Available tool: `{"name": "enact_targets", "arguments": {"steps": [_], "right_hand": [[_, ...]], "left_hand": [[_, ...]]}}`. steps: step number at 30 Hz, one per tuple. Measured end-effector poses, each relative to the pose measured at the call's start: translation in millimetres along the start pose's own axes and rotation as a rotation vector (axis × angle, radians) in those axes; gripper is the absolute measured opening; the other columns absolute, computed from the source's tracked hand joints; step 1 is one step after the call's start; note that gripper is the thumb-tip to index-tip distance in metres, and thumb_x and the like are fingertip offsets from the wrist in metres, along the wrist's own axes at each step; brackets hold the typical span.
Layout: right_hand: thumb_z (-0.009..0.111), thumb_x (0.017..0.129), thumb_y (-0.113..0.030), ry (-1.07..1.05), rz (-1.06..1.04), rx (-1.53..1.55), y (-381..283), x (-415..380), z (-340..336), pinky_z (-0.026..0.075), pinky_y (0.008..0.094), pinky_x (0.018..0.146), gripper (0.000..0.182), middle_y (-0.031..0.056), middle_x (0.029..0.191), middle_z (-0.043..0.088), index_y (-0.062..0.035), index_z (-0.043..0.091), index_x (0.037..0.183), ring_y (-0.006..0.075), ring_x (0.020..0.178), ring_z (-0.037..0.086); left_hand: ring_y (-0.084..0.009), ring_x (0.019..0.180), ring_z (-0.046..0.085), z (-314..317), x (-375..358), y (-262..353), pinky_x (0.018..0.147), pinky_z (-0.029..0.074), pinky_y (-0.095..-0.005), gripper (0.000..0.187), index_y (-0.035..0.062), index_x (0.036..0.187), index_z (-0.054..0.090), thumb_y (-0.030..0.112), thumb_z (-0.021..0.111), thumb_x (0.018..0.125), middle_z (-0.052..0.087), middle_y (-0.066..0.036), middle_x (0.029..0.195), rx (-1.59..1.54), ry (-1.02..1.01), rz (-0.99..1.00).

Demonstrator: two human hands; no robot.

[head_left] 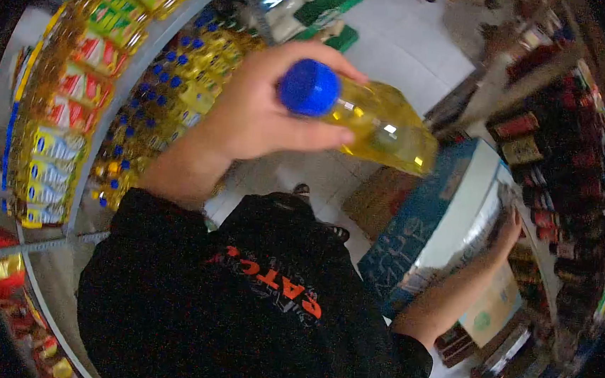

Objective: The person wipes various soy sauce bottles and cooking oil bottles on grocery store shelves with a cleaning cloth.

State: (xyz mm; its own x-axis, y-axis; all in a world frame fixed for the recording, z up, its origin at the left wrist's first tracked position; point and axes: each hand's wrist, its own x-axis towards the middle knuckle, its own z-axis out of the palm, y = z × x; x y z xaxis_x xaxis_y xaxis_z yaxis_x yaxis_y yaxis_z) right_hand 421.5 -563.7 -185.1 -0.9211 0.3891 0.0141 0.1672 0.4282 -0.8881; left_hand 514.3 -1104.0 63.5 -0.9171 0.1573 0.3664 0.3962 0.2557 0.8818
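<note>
Tiled floor: lies pale between stocked shelving on both sides.
Left shelf: carries packed rows of pouches in yellow, red and green.
Blue-capped bottles: stand crowded beneath that shelf.
Bottle: hangs tilted in mid-air, full of clear yellow liquid, blue cap at the left, base beside the carton in view.
Left hand: fingers clamped around the bottle just below its cap.
Carton: shows a blue side and a white flap.
Right hand: reaches over the carton's right edge; cannot tell whether fingers grip.
Shirt: black, orange lettering.
</note>
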Motion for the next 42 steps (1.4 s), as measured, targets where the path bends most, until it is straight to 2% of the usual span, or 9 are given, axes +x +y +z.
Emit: {"name": "enact_targets", "arguments": {"steps": [4,10,16,24,27,28,31,36,42], "right_hand": [[0.046,0.088,-0.021,-0.106,0.155,0.077,14,12,-9,0.043,0.0326,0.083,0.038,0.0155,0.111,0.055,0.0053,0.050,0.114,0.0243,0.095,0.053],[0.041,0.089,-0.023,-0.100,0.161,0.066,-3,-4,-6,0.041,0.0329,0.087,0.039,0.0159,0.115,0.052,0.0050,0.049,0.115,0.0244,0.099,0.052],[0.043,0.090,-0.027,0.070,0.426,0.261,2,3,-3,0.041,0.0344,0.088,0.040,0.0123,0.117,0.053,0.0009,0.048,0.119,0.0256,0.103,0.052],[0.044,0.090,-0.027,0.105,0.384,0.128,8,-25,-3,0.041,0.0343,0.088,0.041,0.0125,0.116,0.053,0.0011,0.048,0.119,0.0257,0.103,0.052],[0.044,0.090,-0.027,0.099,0.389,0.102,11,-23,-4,0.041,0.0342,0.088,0.041,0.0125,0.116,0.053,0.0012,0.048,0.119,0.0257,0.103,0.052],[0.044,0.090,-0.028,0.105,0.390,0.101,12,-21,-4,0.041,0.0342,0.088,0.041,0.0125,0.116,0.053,0.0012,0.048,0.118,0.0257,0.103,0.052],[0.044,0.090,-0.028,0.120,0.391,0.092,13,-23,-4,0.041,0.0342,0.088,0.041,0.0126,0.116,0.053,0.0013,0.049,0.118,0.0257,0.102,0.052],[0.044,0.090,-0.028,0.120,0.389,0.063,14,-27,-7,0.041,0.0341,0.088,0.041,0.0127,0.116,0.053,0.0014,0.049,0.118,0.0257,0.102,0.052],[0.045,0.089,-0.028,0.118,0.402,0.022,18,-28,-15,0.041,0.0340,0.088,0.041,0.0128,0.116,0.054,0.0016,0.049,0.118,0.0258,0.102,0.053]], "left_hand": [[-0.0107,0.078,0.057,-73,-32,-32,0.072,0.045,-0.0251,0.040,0.0051,0.095,0.060,0.016,0.078,0.061,0.062,-0.004,0.086,0.467,0.184,-0.161],[-0.0123,0.077,0.058,-145,-93,-179,0.071,0.046,-0.0270,0.040,0.0074,0.096,0.060,0.021,0.077,0.062,0.063,-0.006,0.087,0.528,0.482,-0.545],[-0.0197,0.076,0.060,-197,-121,-307,0.070,0.047,-0.0314,0.042,0.0053,0.095,0.060,0.019,0.078,0.060,0.063,-0.009,0.085,0.660,0.714,-0.544],[-0.0259,0.080,0.062,-270,-130,-452,0.071,0.047,-0.0356,0.047,0.0061,0.098,0.060,0.028,0.078,0.059,0.064,-0.012,0.085,0.699,0.870,-0.635],[-0.0293,0.085,0.060,-272,-110,-417,0.075,0.047,-0.0376,0.052,0.0077,0.101,0.060,0.032,0.078,0.058,0.063,-0.014,0.089,0.501,0.820,-0.670],[-0.0305,0.088,0.060,-297,-119,-463,0.077,0.047,-0.0378,0.055,0.0084,0.105,0.059,0.032,0.078,0.058,0.063,-0.015,0.092,0.740,0.745,-0.654],[-0.0306,0.089,0.059,-290,-92,-412,0.077,0.046,-0.0383,0.057,0.0084,0.107,0.057,0.031,0.078,0.059,0.062,-0.015,0.095,0.867,0.597,-0.870],[-0.0317,0.091,0.059,-286,-84,-394,0.078,0.046,-0.0396,0.053,0.0076,0.103,0.057,0.030,0.077,0.059,0.062,-0.016,0.097,0.930,0.535,-0.861],[-0.0316,0.093,0.058,-325,-105,-439,0.080,0.046,-0.0394,0.058,0.0084,0.106,0.057,0.032,0.077,0.057,0.061,-0.016,0.099,1.017,0.464,-0.935]]}}
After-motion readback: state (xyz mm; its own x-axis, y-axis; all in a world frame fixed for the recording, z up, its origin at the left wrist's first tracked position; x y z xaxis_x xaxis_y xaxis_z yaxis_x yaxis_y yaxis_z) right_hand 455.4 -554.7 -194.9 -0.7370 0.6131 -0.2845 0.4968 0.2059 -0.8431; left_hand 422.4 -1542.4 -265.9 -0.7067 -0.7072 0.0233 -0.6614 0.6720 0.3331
